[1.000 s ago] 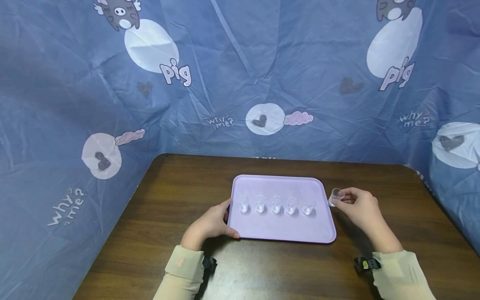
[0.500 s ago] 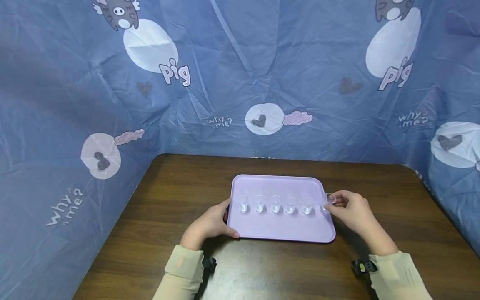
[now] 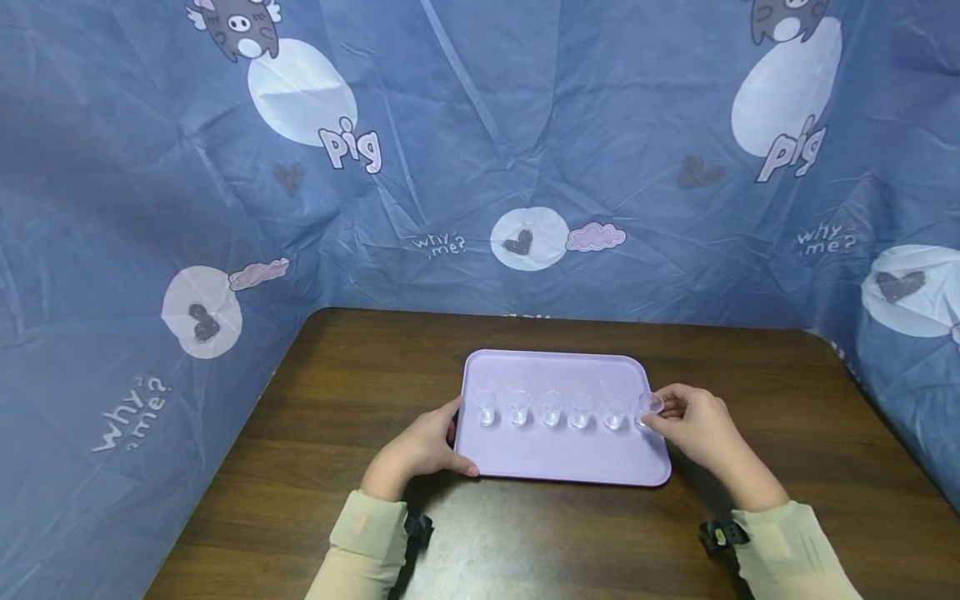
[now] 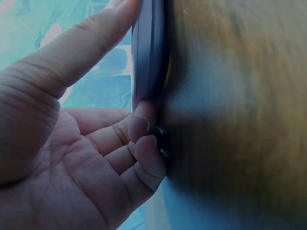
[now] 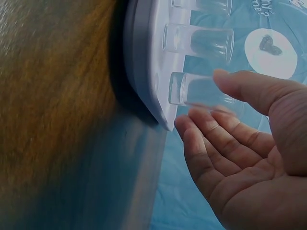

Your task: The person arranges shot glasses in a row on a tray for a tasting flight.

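A lilac tray (image 3: 555, 458) lies on the wooden table with several small clear shot glasses (image 3: 552, 408) standing upright in a row across it. My left hand (image 3: 416, 446) grips the tray's left end. In the left wrist view its thumb (image 4: 81, 45) lies along the rim while the fingertips curl against the lower edge. At the row's right end, my right hand (image 3: 705, 429) holds another shot glass (image 5: 194, 91) between thumb and fingers. That glass is upright, its base right at the tray surface in the right wrist view.
The brown table (image 3: 360, 367) extends around the tray on all sides. Behind it and along both sides hangs a blue printed cloth (image 3: 420, 275). Dark straps with small devices (image 3: 723, 535) sit at both wrists.
My right hand has carried the shot glass leftward and down, from beside the tray's right edge to the end of the row. The left hand and the tray have stayed put.
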`<state>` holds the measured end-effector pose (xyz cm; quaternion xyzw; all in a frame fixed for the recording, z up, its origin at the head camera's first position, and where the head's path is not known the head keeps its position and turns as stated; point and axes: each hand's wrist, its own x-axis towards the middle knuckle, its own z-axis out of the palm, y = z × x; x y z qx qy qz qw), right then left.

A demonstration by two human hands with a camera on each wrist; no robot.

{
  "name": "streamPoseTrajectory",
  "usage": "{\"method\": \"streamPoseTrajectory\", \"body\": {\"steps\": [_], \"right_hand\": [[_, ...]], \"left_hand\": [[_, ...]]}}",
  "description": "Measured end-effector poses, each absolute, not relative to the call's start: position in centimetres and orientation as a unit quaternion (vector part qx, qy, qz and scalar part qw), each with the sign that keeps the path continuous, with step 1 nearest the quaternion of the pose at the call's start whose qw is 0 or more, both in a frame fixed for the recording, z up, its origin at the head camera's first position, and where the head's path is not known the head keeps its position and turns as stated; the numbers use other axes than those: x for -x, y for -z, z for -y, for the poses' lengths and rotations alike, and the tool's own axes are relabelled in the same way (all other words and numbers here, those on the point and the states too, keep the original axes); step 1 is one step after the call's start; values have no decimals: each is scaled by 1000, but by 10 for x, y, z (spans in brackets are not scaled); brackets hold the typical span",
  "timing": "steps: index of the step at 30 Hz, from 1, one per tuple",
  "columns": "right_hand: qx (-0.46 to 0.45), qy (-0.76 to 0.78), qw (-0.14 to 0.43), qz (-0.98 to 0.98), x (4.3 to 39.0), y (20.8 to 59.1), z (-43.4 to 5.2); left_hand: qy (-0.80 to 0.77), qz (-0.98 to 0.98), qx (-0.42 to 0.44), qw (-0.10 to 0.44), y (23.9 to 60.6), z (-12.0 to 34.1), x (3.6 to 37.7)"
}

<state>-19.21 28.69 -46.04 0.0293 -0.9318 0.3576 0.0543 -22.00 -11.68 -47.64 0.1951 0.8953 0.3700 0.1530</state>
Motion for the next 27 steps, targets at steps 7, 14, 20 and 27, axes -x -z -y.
{"method": "streamPoseTrajectory", "body": {"steps": [7,14,20,27], "right_hand": [[-25,-356,46,933,191,461,-286],[-22,-354,41,934,191,464,-289],[-23,-347,49,936,191,467,-290],[-22,-348,48,936,193,470,-291]], "left_hand": [[-371,-894,-202,152,476,117,220],[-368,-895,-199,154,476,117,221],[-368,-897,-188,159,476,117,220],[-369,-897,-185,159,476,117,220]]}}
